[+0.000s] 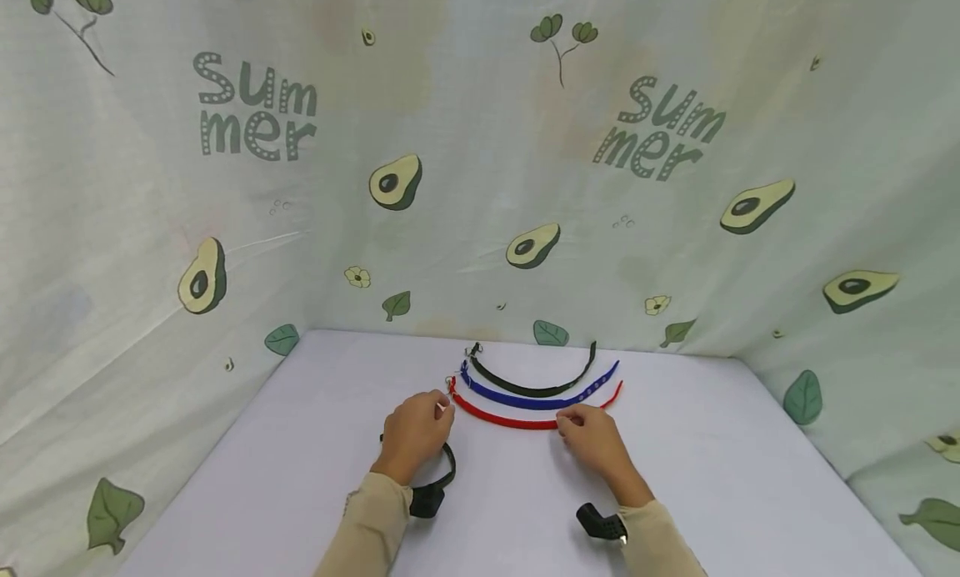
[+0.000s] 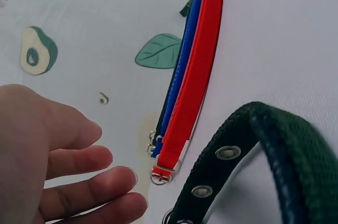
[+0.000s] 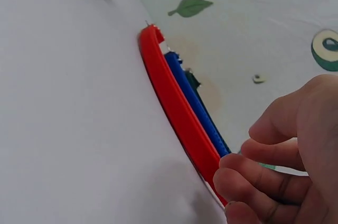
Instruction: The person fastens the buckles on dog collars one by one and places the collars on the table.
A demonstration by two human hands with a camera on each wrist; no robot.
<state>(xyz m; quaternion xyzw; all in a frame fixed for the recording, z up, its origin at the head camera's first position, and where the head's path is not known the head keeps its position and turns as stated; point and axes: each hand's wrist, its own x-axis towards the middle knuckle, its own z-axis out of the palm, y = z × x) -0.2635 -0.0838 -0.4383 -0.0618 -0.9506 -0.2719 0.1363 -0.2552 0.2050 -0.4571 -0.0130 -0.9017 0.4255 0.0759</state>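
Observation:
Three collars lie as nested arcs on the table: a red collar (image 1: 502, 422) in front, a blue collar (image 1: 517, 402) behind it, and a dark green collar (image 1: 517, 388) at the back. Their buckles are at the left. My right hand (image 1: 592, 439) is over the red collar's right part, fingers loosely bent with thumb apart, overlapping it in the right wrist view. My left hand (image 1: 416, 431) hovers by the red collar's buckle (image 2: 161, 174), fingers loosely bent and holding nothing. Another dark green collar (image 2: 232, 150) with metal eyelets lies curled near my left wrist, partly hidden by it.
A white table (image 1: 750, 477) spreads under everything. Behind and at both sides hangs a cloth (image 1: 465, 102) printed with avocados, leaves and lettering. Black wrist devices (image 1: 427, 502) sit at both wrists.

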